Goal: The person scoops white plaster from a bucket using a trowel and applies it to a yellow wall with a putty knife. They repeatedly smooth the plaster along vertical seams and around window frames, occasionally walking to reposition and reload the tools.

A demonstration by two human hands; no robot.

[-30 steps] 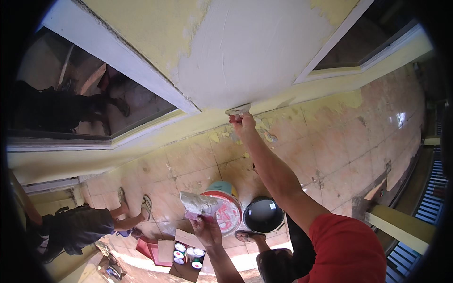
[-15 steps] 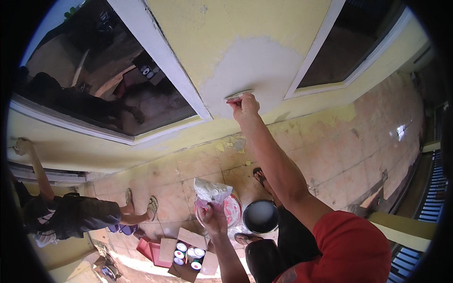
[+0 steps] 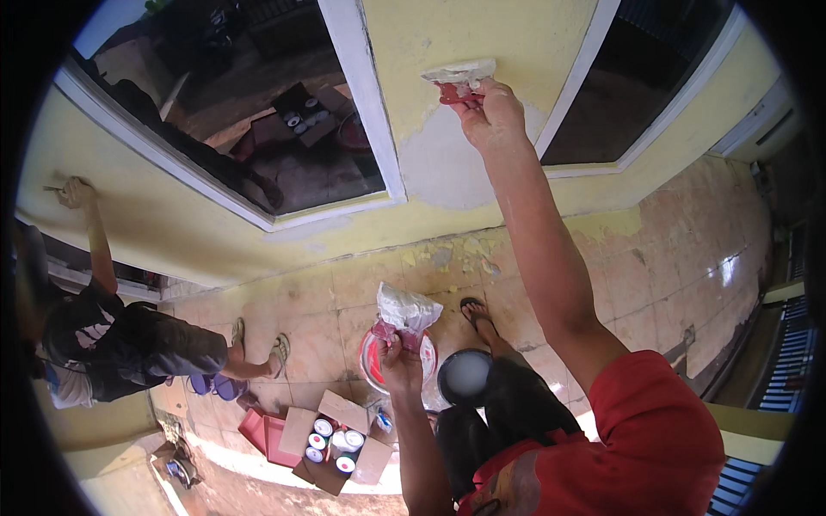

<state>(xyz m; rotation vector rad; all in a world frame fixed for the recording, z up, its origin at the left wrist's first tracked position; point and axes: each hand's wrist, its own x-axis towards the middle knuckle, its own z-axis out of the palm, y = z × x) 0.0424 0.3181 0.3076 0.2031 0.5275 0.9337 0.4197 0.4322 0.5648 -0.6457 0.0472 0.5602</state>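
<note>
My right hand is closed on a red putty scraper, held up at the yellow wall. Pale putty coats the scraper's wide edge, which appears to touch the wall above a smooth greyish-white patch. Lower down, my left hand grips a second reddish scraper. A thick heap of white putty sits on it, above a red-and-white bucket. My left fingers wrap round its lower part, so its handle is mostly hidden.
Beside my feet stands a black bucket of cloudy liquid. An open cardboard box of several cans lies lower left. White-framed windows flank the patch. Another person works at the wall far left. Putty flakes dot the tiles.
My right hand and its scraper have moved up the wall, from over the patch to above it. The scraper's face shows more now. My left hand still holds the putty; the whole view has shifted.
</note>
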